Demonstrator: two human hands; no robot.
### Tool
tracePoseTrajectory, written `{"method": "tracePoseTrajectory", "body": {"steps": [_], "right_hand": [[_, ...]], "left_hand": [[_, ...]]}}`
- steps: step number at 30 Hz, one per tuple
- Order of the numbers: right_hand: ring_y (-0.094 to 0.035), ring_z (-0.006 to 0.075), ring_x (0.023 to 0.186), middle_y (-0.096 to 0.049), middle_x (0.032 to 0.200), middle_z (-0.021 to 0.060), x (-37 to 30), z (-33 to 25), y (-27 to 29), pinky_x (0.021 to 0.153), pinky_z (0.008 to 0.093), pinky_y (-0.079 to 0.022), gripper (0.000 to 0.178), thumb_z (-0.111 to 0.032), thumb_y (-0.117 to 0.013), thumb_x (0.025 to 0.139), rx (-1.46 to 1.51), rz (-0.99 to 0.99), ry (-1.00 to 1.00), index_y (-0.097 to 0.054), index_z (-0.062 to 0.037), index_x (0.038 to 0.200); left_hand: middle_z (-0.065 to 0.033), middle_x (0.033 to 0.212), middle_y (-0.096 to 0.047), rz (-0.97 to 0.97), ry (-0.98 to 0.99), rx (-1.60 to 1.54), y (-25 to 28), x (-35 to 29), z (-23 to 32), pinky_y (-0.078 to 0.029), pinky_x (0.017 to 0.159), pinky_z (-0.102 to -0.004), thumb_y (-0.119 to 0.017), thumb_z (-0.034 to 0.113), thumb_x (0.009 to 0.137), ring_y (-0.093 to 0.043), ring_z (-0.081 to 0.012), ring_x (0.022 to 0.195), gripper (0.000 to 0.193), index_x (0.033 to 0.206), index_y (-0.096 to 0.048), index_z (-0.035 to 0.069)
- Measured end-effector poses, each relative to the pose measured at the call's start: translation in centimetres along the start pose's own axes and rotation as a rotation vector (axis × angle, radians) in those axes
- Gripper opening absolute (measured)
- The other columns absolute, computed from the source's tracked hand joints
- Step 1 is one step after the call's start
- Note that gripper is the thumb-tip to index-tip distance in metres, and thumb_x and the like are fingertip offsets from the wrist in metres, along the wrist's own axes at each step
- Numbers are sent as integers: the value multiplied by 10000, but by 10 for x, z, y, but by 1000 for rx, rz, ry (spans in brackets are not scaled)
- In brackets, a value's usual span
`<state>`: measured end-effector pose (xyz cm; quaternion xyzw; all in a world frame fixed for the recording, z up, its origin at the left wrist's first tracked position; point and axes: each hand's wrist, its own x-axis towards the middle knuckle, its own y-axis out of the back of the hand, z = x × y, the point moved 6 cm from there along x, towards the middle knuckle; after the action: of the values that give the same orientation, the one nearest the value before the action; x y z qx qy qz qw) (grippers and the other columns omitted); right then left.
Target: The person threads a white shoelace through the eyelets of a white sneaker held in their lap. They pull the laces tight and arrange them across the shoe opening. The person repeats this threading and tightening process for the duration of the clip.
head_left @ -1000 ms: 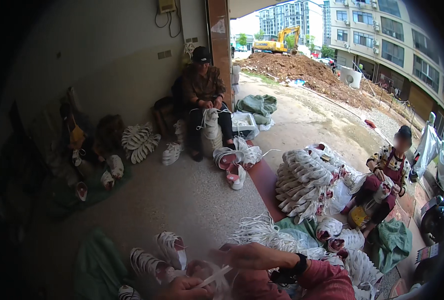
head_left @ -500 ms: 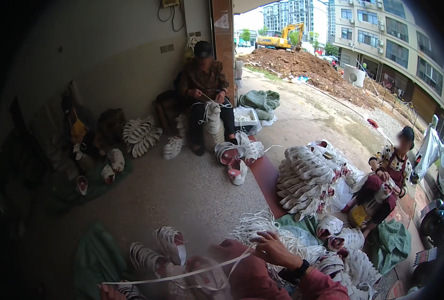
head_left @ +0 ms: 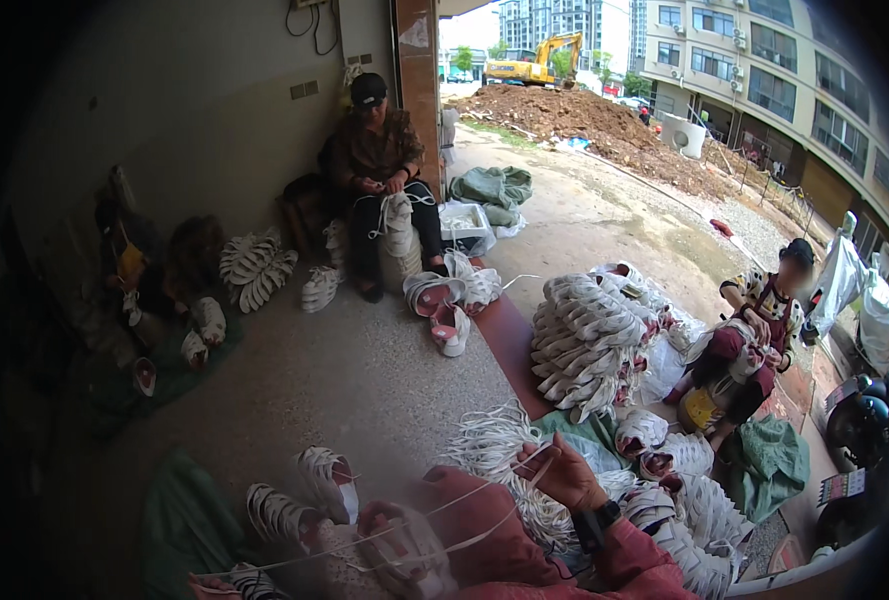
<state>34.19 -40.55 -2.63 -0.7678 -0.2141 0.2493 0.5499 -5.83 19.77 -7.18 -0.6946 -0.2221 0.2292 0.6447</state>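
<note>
A white shoelace is stretched across my lap. My right hand, raised with a dark watch on the wrist, pinches it between thumb and fingers, and a loose length hangs below. At the bottom edge my left hand is mostly cut off; its fingers close on the lace's other end. Between the hands, a white shoe with a reddish lining rests by my knee, its laces partly visible. More white shoes stand just beyond my left hand. Beyond my right hand lies a heap of white laces.
A tall stack of white shoes stands ahead right, with more shoes beside my right arm. Two co-workers sit handling shoes, one by the pillar, one at right. Green sacks lie around; an excavator stands outside.
My right hand has turned palm inward and shifted slightly, keeping the lace pinched. The lace now looks thinner, as if turned edge-on. The whole view has shifted a little.
</note>
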Motion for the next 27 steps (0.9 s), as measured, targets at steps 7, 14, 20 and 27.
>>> {"method": "tracePoseTrajectory", "body": {"steps": [7,14,20,27], "right_hand": [[-672,265,994,-731,995,83,-13,-54,41,1031,469,-467,282,-309,-633,992,275,155,313,-701,-77,847],[-685,197,899,-737,936,15,-35,-112,105,926,432,-517,223,-279,-632,992,180,285,506,-715,-101,887],[-689,205,864,-740,964,24,-70,-168,179,901,427,-524,184,-267,-655,967,106,465,604,-722,-112,893],[-689,204,864,-714,951,41,-127,-254,241,832,418,-560,129,-242,-689,955,-30,667,834,-691,-114,973]], "left_hand": [[-127,1073,-686,98,66,-134,21,-18,-2,-489,974,-493,-408,255,1061,-636,-325,1011,348,1245,-605,34],[-133,1134,-681,81,151,-100,51,-23,0,-534,873,-471,-476,276,1028,-644,-364,970,406,1348,-560,40],[-112,1173,-665,185,127,49,73,5,-29,-523,851,-434,-496,263,1013,-637,-327,990,414,1363,-548,49],[-87,1219,-646,257,131,194,89,26,-52,-510,825,-391,-519,248,995,-629,-284,1014,430,1381,-534,59]]}}
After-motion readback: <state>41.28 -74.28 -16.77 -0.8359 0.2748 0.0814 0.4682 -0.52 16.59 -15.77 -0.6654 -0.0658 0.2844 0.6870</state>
